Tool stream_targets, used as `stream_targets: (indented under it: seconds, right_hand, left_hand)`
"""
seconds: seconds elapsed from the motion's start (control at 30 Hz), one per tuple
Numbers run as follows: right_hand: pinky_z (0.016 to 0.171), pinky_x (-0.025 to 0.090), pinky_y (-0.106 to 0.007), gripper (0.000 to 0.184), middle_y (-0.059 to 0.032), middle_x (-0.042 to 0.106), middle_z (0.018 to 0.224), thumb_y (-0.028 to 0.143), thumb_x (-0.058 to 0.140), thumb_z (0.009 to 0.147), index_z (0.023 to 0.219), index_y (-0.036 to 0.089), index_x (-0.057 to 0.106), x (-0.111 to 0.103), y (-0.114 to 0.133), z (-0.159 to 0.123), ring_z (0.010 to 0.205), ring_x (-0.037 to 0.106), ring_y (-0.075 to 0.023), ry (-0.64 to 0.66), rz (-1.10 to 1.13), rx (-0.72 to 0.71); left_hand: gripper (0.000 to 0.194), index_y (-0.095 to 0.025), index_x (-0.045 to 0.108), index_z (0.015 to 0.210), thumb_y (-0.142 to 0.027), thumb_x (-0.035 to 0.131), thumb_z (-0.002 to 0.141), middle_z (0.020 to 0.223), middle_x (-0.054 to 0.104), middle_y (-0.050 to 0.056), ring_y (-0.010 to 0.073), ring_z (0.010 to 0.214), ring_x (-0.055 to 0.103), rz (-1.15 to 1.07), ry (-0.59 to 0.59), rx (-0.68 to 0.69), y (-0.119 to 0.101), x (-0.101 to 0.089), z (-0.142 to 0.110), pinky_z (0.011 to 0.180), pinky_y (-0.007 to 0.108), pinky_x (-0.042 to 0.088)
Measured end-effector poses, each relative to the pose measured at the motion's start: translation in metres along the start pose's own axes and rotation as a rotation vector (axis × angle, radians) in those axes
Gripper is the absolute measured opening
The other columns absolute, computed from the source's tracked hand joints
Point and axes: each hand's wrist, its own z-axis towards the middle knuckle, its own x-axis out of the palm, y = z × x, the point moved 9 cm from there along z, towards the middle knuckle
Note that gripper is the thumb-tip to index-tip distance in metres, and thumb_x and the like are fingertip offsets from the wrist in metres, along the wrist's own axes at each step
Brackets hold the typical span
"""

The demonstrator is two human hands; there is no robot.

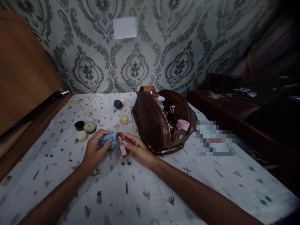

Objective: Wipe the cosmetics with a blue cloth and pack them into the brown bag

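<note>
My left hand (pixel 95 150) grips a bunched blue cloth (pixel 108 140). My right hand (pixel 136 149) holds a small pink lipstick tube (pixel 121 146) with its red tip up, pressed against the cloth. Both hands hover just above a white patterned sheet (pixel 164 187). To the right of them stands an open brown leather toiletry bag (pixel 152 125) with bottles and a pink-capped jar (pixel 183 124) inside.
Small jars lie left of the hands: a black one (pixel 79 125), a green-lidded one (pixel 90 127), a cream one (pixel 82 135), a yellow one (pixel 124 119). A blue-capped jar (pixel 119 103) lies further back. A wooden board (pixel 23 78) stands on the left. Dark furniture (pixel 234 109) sits on the right.
</note>
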Motion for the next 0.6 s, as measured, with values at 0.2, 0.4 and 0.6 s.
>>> stream_targets:
  seconds: [0.2, 0.4, 0.6]
  right_hand:
    - [0.05, 0.056, -0.02, 0.051, -0.0006, 0.064, 0.091, 0.04, 0.085, 0.074, 0.119, 0.024, 0.07, 0.004, -0.003, -0.001, 0.073, 0.062, -0.013, 0.049, 0.008, 0.035]
    - [0.05, 0.055, -0.023, 0.05, 0.001, 0.062, 0.088, 0.044, 0.085, 0.073, 0.117, 0.025, 0.07, -0.006, -0.002, 0.003, 0.065, 0.057, -0.0108, -0.028, -0.013, -0.018]
    - [0.053, 0.051, -0.021, 0.05, 0.0001, 0.066, 0.092, 0.046, 0.085, 0.072, 0.116, 0.026, 0.07, -0.015, 0.002, 0.004, 0.068, 0.059, -0.0113, -0.106, 0.003, -0.05]
  left_hand:
    - [0.015, -0.02, 0.068, 0.096, -0.03, 0.059, 0.09, 0.087, 0.068, 0.002, 0.0169, 0.078, 0.061, 0.014, 0.057, 0.049, -0.004, 0.007, -0.003, 0.071, 0.027, 0.048]
    - [0.015, -0.02, 0.068, 0.099, -0.028, 0.058, 0.091, 0.084, 0.066, 0.002, 0.0157, 0.075, 0.062, -0.005, 0.178, 0.123, -0.015, 0.019, -0.007, 0.068, 0.024, 0.047]
    - [0.015, -0.02, 0.067, 0.102, -0.022, 0.055, 0.094, 0.085, 0.067, 0.003, 0.0152, 0.075, 0.063, -0.015, 0.356, 0.315, -0.035, 0.036, -0.019, 0.068, 0.023, 0.048]
